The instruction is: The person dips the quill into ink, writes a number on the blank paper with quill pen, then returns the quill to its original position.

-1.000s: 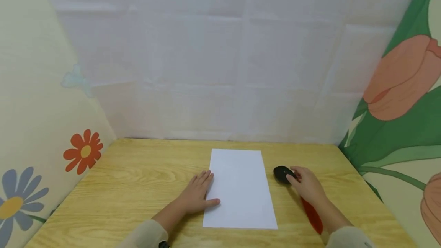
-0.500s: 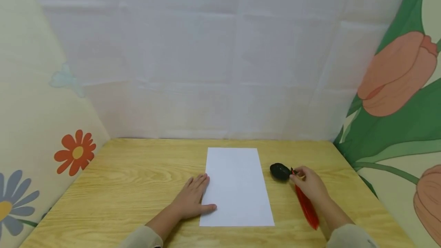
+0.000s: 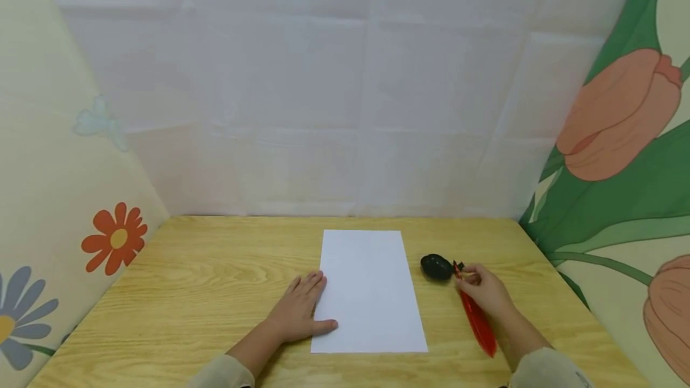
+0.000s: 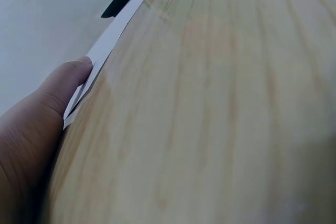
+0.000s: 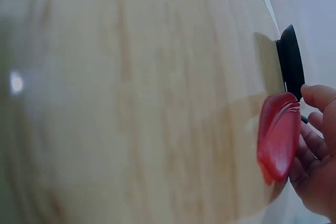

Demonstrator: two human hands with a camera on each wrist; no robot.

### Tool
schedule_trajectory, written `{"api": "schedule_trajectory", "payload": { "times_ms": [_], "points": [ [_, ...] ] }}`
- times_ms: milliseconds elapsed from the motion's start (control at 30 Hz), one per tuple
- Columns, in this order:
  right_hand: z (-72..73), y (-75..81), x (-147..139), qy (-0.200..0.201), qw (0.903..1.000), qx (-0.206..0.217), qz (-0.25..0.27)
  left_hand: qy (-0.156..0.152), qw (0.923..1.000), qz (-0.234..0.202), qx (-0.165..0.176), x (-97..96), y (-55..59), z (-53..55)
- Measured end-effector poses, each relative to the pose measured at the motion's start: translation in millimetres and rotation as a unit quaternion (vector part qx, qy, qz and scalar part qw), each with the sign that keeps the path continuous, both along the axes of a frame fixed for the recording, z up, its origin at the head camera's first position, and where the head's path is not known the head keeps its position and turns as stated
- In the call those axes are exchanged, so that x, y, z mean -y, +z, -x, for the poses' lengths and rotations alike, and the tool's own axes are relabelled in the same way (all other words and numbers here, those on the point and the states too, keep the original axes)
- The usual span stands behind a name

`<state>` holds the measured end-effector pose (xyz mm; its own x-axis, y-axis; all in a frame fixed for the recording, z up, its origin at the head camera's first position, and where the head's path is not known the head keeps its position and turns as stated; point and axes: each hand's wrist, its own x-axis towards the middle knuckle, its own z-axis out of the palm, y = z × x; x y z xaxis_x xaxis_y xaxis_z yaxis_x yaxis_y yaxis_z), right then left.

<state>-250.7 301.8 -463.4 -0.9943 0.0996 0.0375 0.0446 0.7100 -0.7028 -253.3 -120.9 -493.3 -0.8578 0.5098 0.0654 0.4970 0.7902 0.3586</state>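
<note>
My left hand [image 3: 295,316] lies flat with spread fingers at the left edge of a white sheet of paper [image 3: 369,292], its thumb on the sheet. In the left wrist view the thumb [image 4: 65,82] presses the paper's edge. Right of the sheet, my right hand [image 3: 487,292] pinches a slender object at its narrow neck. One end is a glossy black oval head [image 3: 436,267], the other a long, shiny red piece [image 3: 478,323]. In the right wrist view the red piece [image 5: 278,137] is beside the curled fingers, with the black head [image 5: 291,61] beyond; the object's kind I cannot tell.
Both hands work over a wood-grain table [image 3: 226,262]. A creased white cloth [image 3: 345,94] hangs behind it. Flower-printed cloths stand at the left [image 3: 59,154] and right [image 3: 620,196] sides.
The head view has shifted a little. My right fingers now sit slightly farther from the black head, and more of the neck and red piece shows. The left hand stays on the paper.
</note>
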Motion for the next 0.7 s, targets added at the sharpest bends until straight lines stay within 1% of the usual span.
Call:
{"api": "schedule_trajectory", "payload": {
  "times_ms": [100,367,500,700],
  "points": [
    [0.5,-1.5,0.0,-0.003,0.9999,0.002,0.010,0.001,1.0000,-0.001,0.000,0.3,-0.3,-0.6],
    [4.1,-3.8,-0.4,-0.011,0.9998,0.008,0.010,-0.002,1.0000,0.001,0.009,0.1,1.9,-2.1],
    [6.0,-4.3,-0.4,-0.016,0.9998,0.010,0.011,-0.003,1.0000,0.000,0.007,-0.6,3.3,-2.2],
    [6.3,-3.5,-0.1,-0.022,0.9996,0.013,0.015,-0.002,1.0000,0.009,0.004,-0.6,2.2,-1.1]
  ]
}}
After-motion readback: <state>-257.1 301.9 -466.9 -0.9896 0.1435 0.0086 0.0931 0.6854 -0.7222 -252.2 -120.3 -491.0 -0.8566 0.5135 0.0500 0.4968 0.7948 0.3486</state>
